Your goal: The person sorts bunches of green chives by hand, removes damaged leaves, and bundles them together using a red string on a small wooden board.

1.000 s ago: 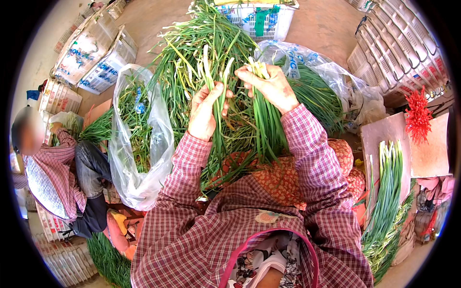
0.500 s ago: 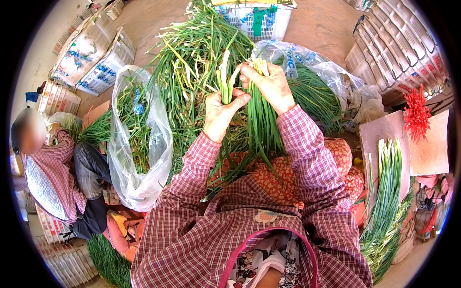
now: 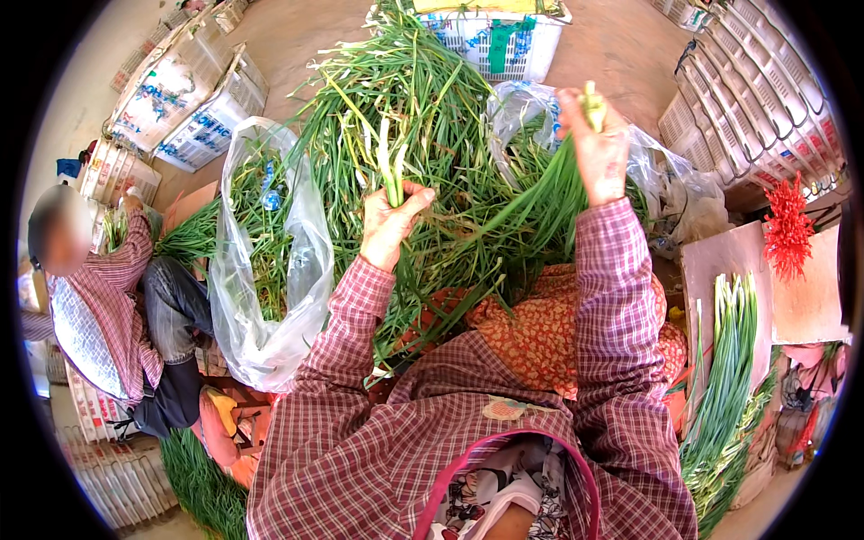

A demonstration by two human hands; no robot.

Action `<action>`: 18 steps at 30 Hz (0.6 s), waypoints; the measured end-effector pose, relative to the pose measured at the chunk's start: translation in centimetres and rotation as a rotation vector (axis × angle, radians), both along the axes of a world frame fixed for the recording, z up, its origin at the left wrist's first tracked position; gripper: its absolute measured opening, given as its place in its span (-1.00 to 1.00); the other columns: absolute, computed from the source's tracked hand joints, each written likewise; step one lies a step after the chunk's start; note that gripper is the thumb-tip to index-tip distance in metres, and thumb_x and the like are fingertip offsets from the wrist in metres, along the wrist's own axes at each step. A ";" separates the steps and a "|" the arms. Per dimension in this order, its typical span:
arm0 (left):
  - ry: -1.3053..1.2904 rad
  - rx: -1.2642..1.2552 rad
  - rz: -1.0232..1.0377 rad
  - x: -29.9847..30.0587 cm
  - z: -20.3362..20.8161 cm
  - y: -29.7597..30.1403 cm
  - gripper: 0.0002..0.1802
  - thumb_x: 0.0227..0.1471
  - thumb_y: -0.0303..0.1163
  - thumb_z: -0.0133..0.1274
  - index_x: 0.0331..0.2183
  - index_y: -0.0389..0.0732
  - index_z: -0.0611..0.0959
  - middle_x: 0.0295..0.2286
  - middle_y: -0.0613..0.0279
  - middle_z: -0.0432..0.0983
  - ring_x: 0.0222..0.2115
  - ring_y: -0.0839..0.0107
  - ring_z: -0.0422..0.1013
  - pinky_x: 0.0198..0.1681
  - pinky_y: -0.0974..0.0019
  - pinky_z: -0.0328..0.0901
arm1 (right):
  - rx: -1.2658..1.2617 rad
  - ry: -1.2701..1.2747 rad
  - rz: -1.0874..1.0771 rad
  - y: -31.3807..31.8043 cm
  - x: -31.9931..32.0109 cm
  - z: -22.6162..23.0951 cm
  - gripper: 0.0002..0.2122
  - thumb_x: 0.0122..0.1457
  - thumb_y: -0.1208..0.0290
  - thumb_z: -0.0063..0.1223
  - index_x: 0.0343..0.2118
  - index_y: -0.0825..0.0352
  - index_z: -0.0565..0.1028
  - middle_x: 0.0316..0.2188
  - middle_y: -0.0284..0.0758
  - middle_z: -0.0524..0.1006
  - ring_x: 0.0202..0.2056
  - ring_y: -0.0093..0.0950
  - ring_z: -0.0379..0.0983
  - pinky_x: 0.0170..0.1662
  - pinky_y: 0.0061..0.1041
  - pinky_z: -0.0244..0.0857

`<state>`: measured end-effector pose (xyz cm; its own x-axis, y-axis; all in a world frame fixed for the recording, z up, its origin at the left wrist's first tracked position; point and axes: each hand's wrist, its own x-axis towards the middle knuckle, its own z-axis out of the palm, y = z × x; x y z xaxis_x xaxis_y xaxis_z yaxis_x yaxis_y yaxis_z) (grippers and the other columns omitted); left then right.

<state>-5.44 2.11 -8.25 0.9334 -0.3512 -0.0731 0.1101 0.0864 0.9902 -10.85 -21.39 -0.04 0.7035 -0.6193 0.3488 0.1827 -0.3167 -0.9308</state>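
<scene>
My left hand (image 3: 390,225) is closed around a few garlic chives (image 3: 388,157), their pale ends pointing up. Off to the right, raised higher, my right hand (image 3: 597,157) grips a thicker bunch of garlic chives (image 3: 544,202) just below the white ends. The green leaves of that bunch trail down and leftward over the heap. A large tangled pile of chives (image 3: 387,99) lies ahead of both hands, rising between two clear plastic bags.
An open plastic bag of greens (image 3: 310,270) stands at left, beside a seated person (image 3: 103,297). At right, sorted chives (image 3: 729,342) lie on a board (image 3: 706,261) near red ties (image 3: 788,229). White crates (image 3: 756,90) stack at far right; another crate (image 3: 540,45) stands beyond the pile.
My hands have drawn apart. The right hand has moved right and up with its bunch, whose leaves now sweep sideways; the left has dropped slightly, still holding its few stalks.
</scene>
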 end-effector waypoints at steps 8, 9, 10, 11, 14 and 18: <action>-0.044 -0.040 -0.121 -1.6 0.7 -3.4 -0.89 -0.18 -0.49 0.13 -0.48 -0.22 0.56 -0.61 0.46 0.43 -0.69 0.74 0.21 -0.66 0.60 0.08 | 0.074 0.069 0.471 6.9 1.2 -3.3 -0.84 -0.08 0.36 0.16 -0.47 0.34 0.52 -0.52 -0.41 0.53 -0.50 -0.72 0.38 -0.41 -0.67 0.29; -0.025 -0.093 -0.143 -1.8 0.7 -3.6 -0.86 -0.17 -0.49 0.13 -0.44 -0.22 0.55 -0.57 0.44 0.45 -0.67 0.72 0.24 -0.65 0.60 0.11 | 0.081 0.039 0.454 7.1 1.3 -3.6 -0.84 -0.06 0.36 0.15 -0.47 0.34 0.51 -0.56 -0.42 0.51 -0.51 -0.72 0.38 -0.42 -0.68 0.29; 0.002 -0.130 -0.182 -1.7 0.8 -3.5 -0.83 -0.17 -0.49 0.12 -0.40 -0.21 0.53 -0.55 0.42 0.45 -0.66 0.71 0.26 -0.64 0.59 0.13 | 0.169 0.040 0.464 6.9 1.3 -3.6 -0.82 -0.05 0.34 0.13 -0.45 0.35 0.51 -0.57 -0.43 0.49 -0.52 -0.71 0.38 -0.44 -0.68 0.28; 0.030 -0.168 -0.220 -1.4 0.8 -3.2 -0.80 -0.16 -0.49 0.12 -0.37 -0.21 0.52 -0.53 0.40 0.46 -0.64 0.69 0.28 -0.63 0.59 0.15 | 0.257 0.041 0.473 6.7 1.2 -3.5 -0.81 -0.03 0.33 0.12 -0.43 0.36 0.50 -0.57 -0.43 0.48 -0.54 -0.70 0.37 -0.46 -0.68 0.28; 0.196 -0.331 -0.248 -1.4 1.1 -2.8 -0.72 -0.11 -0.44 0.08 -0.27 -0.19 0.47 -0.47 0.34 0.45 -0.60 0.60 0.33 -0.59 0.55 0.20 | 0.312 0.069 0.471 5.1 1.5 -4.3 -0.78 -0.01 0.33 0.10 -0.36 0.37 0.46 -0.54 -0.43 0.46 -0.60 -0.68 0.34 -0.52 -0.69 0.25; 0.104 -0.329 -0.145 -1.1 0.4 -3.4 -0.80 -0.08 -0.38 0.08 -0.33 -0.17 0.50 -0.47 0.42 0.44 -0.51 0.64 0.34 -0.52 0.56 0.26 | 0.396 -0.024 0.531 4.4 1.7 -4.5 -0.76 -0.01 0.32 0.11 -0.36 0.39 0.46 -0.53 -0.41 0.47 -0.61 -0.66 0.34 -0.51 -0.69 0.25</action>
<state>-6.55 -1.26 -7.84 0.8658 -0.4997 -0.0258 0.2427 0.3743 0.8950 -9.18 -17.02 -4.58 0.9434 -0.2750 0.1852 0.2416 0.1877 -0.9520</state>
